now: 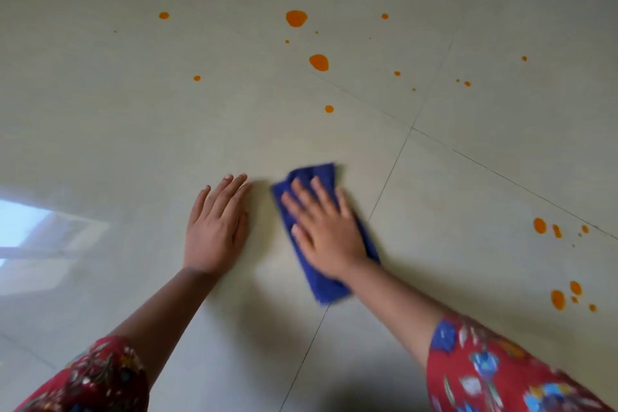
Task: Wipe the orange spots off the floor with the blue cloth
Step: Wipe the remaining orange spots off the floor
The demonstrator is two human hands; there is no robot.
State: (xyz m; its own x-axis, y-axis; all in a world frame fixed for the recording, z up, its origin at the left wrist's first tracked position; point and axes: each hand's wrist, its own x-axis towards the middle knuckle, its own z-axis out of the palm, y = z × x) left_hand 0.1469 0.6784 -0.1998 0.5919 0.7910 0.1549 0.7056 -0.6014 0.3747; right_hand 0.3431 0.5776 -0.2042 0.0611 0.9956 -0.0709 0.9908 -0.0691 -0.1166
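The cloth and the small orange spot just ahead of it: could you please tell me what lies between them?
Only bare tile lies between the cloth and that spot, as the head view shows.

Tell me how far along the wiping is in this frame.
Done: hard to say; the floor around the hands shows no orange, though nothing proves it was wiped. In hand: the right hand presses flat on the blue cloth; the left hand rests flat beside it. Left: most of the job; the orange spots ahead and two groups to the right are unwiped.
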